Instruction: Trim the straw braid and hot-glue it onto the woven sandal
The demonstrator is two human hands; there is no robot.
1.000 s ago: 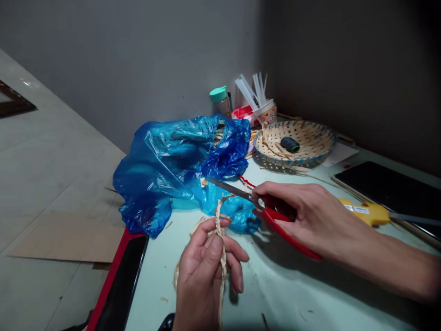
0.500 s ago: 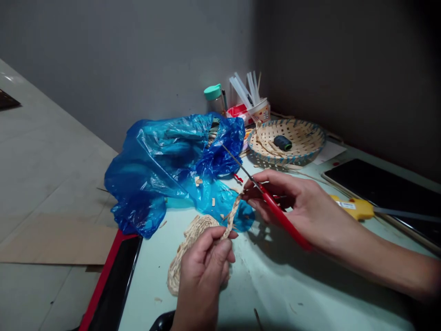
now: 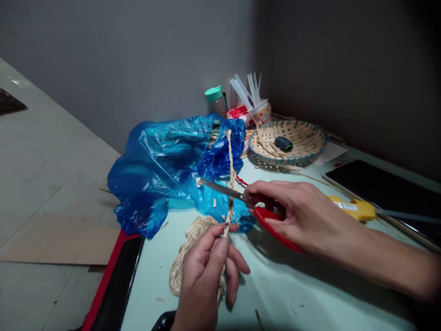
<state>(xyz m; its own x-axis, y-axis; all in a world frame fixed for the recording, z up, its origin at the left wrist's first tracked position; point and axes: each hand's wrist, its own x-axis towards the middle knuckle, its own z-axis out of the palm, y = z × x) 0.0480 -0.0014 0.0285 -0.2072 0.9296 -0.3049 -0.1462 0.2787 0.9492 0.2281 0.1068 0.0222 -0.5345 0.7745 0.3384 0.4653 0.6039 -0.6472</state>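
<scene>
Between thumb and index finger, my left hand pinches a braided straw cord, whose free end stands up above the grip. Red-handled scissors are in my right hand, their blades pointing left across the cord. From this angle I cannot tell whether the blades touch it. A coiled, sewn mat of the same braid lies on the table behind my left hand, which covers part of it.
A crumpled blue plastic bag lies at the back left. Behind on the right stand a woven basket with a dark thread spool and a cup of glue sticks. A yellow glue gun and a dark tablet lie at the right.
The right hand has left the cord's end and turned the scissors so the blades lie across the cord. The cord now stands upright, and the left hand's lower fingers have spread.
</scene>
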